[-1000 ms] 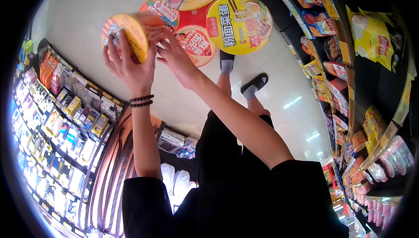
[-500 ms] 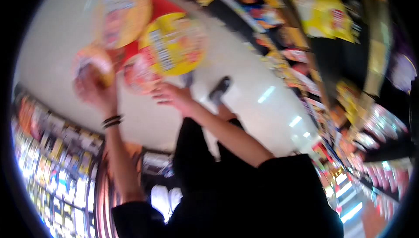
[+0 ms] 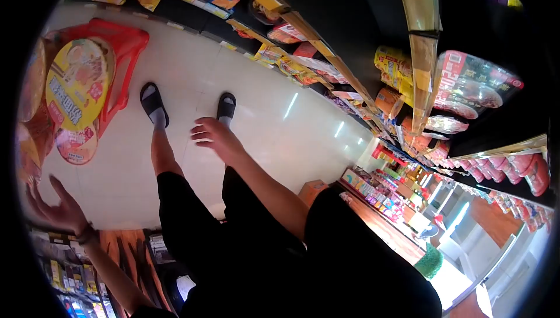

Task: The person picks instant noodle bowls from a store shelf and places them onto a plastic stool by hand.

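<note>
At the far left, my left hand (image 3: 61, 208) is open with fingers spread and holds nothing; a dark band circles its wrist. It is nearest to a stack of round instant-noodle tubs: a yellow-lidded tub (image 3: 79, 85) with a pink-lidded tub (image 3: 77, 145) against its lower end. More orange tubs (image 3: 30, 149) at the left edge are partly cut off. These tubs sit in or over a red plastic basket (image 3: 133, 47), whose near part they cover. My right hand (image 3: 216, 137) hangs over the pale floor, fingers loosely apart and nothing in them.
Shelves of packaged food run along the right, with yellow cup noodles (image 3: 394, 67), a boxed meal (image 3: 469, 85) and pink packs (image 3: 519, 166). My sandalled feet (image 3: 154, 105) stand on the shiny tile floor (image 3: 262, 108). Another lit shelf (image 3: 73, 277) stands at lower left.
My left hand has let go of the small orange tub and drawn back, open. The view has swung right, so basket and tubs now appear farther left. My right hand remains empty.
</note>
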A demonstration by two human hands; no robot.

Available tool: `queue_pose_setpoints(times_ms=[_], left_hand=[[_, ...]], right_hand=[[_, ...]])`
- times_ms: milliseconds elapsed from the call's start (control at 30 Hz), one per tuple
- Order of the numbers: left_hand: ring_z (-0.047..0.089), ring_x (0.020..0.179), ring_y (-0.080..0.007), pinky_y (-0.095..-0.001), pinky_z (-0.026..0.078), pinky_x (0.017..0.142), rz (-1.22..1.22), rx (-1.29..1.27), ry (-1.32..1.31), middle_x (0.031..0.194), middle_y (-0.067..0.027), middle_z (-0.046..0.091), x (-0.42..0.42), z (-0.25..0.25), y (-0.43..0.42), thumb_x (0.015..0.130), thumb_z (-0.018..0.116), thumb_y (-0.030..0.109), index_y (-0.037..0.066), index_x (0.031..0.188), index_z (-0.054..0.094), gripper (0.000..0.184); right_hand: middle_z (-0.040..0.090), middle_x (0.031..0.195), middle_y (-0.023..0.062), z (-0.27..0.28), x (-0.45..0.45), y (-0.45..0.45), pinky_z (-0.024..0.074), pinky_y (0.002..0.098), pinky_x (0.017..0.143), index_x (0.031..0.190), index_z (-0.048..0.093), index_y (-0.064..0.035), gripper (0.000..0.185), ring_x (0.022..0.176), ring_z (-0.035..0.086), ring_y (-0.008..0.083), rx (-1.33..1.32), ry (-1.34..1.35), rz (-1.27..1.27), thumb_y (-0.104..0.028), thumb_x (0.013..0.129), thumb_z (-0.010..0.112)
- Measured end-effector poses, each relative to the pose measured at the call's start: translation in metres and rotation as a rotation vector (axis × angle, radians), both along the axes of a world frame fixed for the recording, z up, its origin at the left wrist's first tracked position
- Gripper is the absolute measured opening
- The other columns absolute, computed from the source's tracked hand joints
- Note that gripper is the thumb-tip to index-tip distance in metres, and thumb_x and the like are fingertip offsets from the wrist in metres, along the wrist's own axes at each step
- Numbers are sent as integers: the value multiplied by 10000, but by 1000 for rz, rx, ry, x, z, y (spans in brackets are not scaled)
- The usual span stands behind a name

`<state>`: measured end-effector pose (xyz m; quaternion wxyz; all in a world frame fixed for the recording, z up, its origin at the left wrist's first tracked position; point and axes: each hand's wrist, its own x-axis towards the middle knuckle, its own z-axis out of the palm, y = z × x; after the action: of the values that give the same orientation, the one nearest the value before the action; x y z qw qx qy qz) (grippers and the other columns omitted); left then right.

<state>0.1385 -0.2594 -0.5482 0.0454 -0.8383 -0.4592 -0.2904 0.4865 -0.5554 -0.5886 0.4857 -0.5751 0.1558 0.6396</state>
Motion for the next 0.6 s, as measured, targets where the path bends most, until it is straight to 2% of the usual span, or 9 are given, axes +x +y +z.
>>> queue_pose_setpoints(times_ms=[67, 133, 200, 267, 333, 400, 467, 500, 600], left_hand=[[545, 1135, -340, -438, 461, 964, -184, -176, -332, 1288, -193, 502, 65, 34, -56, 855, 654, 33, -32, 1144, 579, 305], [532, 1134, -384, -451, 471, 924, -243, -398, -472, 1235, -207, 529, 106, 43, -118, 862, 570, -30, -52, 1110, 579, 249], [561, 1064, -390, -447, 486, 854, -416, -619, -193, 1111, -211, 579, 148, 66, -165, 817, 544, -57, -54, 1033, 590, 221], [598, 896, -358, -422, 488, 763, -597, -701, -354, 952, -195, 610, 203, 66, -207, 765, 575, -39, -38, 959, 599, 196], [597, 856, -360, -413, 485, 741, -649, -819, -485, 936, -199, 610, 255, 67, -251, 782, 558, -63, -41, 966, 593, 189], [596, 821, -332, -394, 484, 700, -811, -751, -520, 915, -162, 617, 324, 75, -280, 726, 591, -68, -20, 955, 607, 234], [593, 740, -264, -386, 480, 739, -861, -730, -598, 836, -87, 610, 399, 80, -313, 675, 642, 6, 30, 965, 624, 292], [594, 802, -258, -387, 479, 773, -897, -686, -599, 884, -84, 606, 436, 81, -326, 696, 646, 33, 40, 997, 619, 302], [577, 895, -269, -377, 502, 764, -935, -557, -595, 1002, -80, 591, 533, 81, -362, 730, 631, 8, 56, 1035, 601, 310]], right_hand=[[613, 1063, 95, 2, 40, -38, 488, 343, 857, 1188, 505, -46, 335, 1002, 600, 202, -90, -269, 79, -254, 925, 512], [612, 1074, 99, 21, 90, -85, 493, 358, 858, 1211, 497, -38, 356, 1004, 602, 203, 49, -473, 6, -215, 903, 527], [609, 1065, 100, 43, 150, -126, 502, 369, 852, 1229, 488, -30, 346, 1005, 604, 207, -65, -586, -108, -171, 913, 501], [608, 1049, 81, 61, 221, -172, 503, 374, 851, 1183, 531, -10, 315, 1032, 590, 204, -60, -844, -113, -149, 903, 493], [610, 1023, 71, 68, 313, -223, 463, 353, 859, 1060, 559, -8, 200, 984, 585, 190, -58, -1228, 10, -87, 883, 507], [608, 1006, 46, 111, 382, -220, 419, 363, 877, 1042, 556, -69, 161, 1026, 561, 207, -171, -1229, -416, -138, 914, 487], [505, 1244, 54, 120, 477, -265, 342, 389, 986, 1232, 457, -94, 303, 1168, 461, 189, 52, -1249, -359, -185, 944, 485], [458, 1311, 57, 133, 496, -258, 321, 398, 1013, 1285, 421, -92, 363, 1202, 429, 179, 80, -1260, -459, -202, 948, 499], [415, 1360, 55, 158, 521, -242, 302, 401, 1048, 1316, 415, -77, 387, 1210, 423, 190, 86, -1448, -395, -218, 962, 482]])
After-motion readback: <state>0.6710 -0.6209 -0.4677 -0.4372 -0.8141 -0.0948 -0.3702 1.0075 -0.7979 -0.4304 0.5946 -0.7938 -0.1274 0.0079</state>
